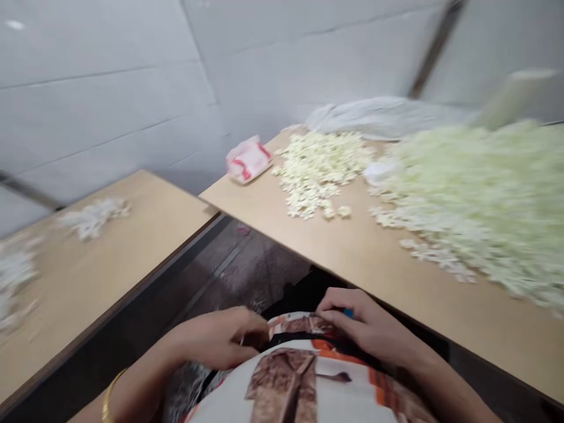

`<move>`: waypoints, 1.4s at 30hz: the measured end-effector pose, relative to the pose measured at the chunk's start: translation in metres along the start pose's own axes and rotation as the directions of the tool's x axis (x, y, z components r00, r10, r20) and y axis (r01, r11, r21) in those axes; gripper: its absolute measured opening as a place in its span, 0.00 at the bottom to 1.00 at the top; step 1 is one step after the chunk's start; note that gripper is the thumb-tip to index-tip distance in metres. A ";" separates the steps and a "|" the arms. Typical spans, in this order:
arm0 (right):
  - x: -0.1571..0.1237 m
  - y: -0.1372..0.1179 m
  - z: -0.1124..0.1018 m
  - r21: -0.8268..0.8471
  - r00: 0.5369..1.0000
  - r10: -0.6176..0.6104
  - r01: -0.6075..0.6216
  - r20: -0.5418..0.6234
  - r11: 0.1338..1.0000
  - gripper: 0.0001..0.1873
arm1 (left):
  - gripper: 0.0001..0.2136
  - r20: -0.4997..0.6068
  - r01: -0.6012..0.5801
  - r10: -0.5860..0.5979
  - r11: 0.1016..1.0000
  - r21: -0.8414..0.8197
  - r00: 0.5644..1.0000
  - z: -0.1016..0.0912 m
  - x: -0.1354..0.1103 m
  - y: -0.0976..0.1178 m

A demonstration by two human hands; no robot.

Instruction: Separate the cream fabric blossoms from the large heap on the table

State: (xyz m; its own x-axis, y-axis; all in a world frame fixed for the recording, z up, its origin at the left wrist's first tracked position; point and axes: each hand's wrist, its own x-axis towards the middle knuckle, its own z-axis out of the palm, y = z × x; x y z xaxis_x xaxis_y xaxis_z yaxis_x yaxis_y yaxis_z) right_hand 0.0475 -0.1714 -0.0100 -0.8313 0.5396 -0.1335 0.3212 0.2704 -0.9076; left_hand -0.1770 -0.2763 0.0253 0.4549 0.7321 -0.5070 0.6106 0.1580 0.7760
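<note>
Low in the head view, my left hand is at the left side of the printed garment on my lap. Its fingers curl inward and their tips are hidden, so what they hold, if anything, does not show. My right hand is closed at the garment's upper right edge, thumb and fingers together. A bit of something blue shows between its fingers; the rest is covered. Both hands are below the table edge, apart from the pale pieces on top.
The right table bears a small heap of pale yellow star-shaped pieces, a large blurred pile, a pink-and-white packet and white sheeting. More white pieces lie on the left table. Floor shows between the tables.
</note>
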 end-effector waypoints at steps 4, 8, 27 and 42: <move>-0.002 0.000 0.014 -0.010 0.981 0.015 -0.013 0.192 1.000 0.08 | 0.09 -0.102 0.153 -0.160 0.985 -0.079 0.982 0.022 -0.006 -0.008; -0.002 -0.017 0.019 -0.025 0.945 -0.091 0.104 0.314 0.994 0.10 | 0.07 -0.265 0.154 -0.176 0.983 -0.101 0.948 0.041 -0.004 -0.013; 0.023 -0.028 0.031 -0.338 0.925 0.197 -0.082 0.324 0.938 0.08 | 0.10 -0.748 0.085 0.066 0.983 0.161 0.661 0.078 0.022 -0.050; 0.035 -0.013 0.040 -0.313 0.922 0.270 -0.179 0.277 0.933 0.05 | 0.09 -0.317 0.085 -0.356 0.771 -0.631 0.879 0.042 0.027 -0.025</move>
State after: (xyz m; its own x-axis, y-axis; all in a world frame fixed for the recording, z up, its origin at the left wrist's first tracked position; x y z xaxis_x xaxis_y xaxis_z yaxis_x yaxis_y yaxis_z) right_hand -0.0035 -0.1879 -0.0181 -0.8054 0.3493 -0.4788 0.5906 0.4051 -0.6979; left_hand -0.1529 -0.2890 -0.0238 -0.0234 0.7974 -0.6029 0.1004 0.6019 0.7922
